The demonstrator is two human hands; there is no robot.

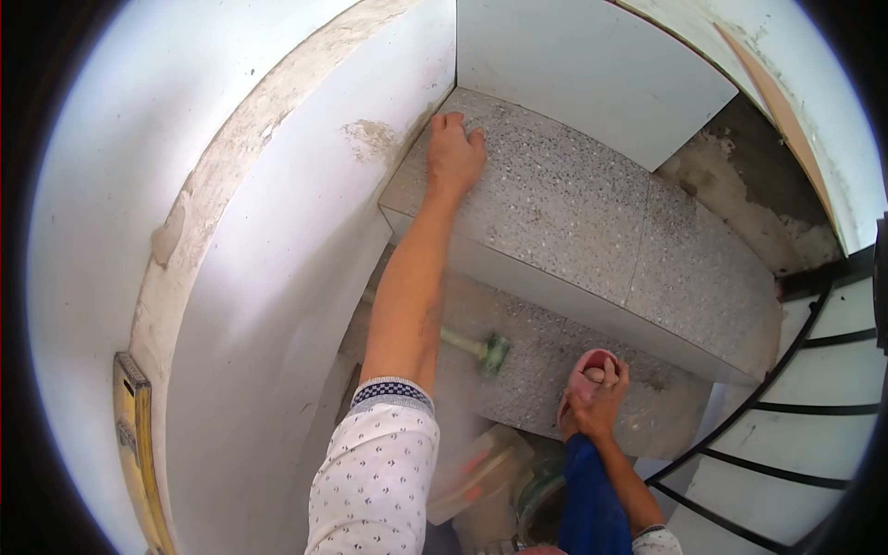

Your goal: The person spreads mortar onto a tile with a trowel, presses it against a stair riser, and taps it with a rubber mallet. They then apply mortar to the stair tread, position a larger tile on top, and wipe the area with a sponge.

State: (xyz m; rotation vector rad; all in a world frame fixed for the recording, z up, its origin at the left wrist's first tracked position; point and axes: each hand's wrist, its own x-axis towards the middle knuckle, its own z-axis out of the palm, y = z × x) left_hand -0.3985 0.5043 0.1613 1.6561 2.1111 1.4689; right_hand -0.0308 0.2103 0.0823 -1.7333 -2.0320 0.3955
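Note:
My left hand presses on the inner corner of a speckled grey stone tread, against the white wall panel. Its fingers are bent, with the thumb apart, and it holds nothing. Lower right, my right hand is closed at the front of a pink slipper, worn on a foot below a blue trouser leg. The fingers reach over the slipper's opening; their exact grip is partly hidden. On the lower step lies a mallet with a dark green head and pale green handle.
A yellow spirit level leans on the left wall. Black metal railing runs along the right. A bucket and blurred objects stand below. Bare rough cement shows beside the white riser panel.

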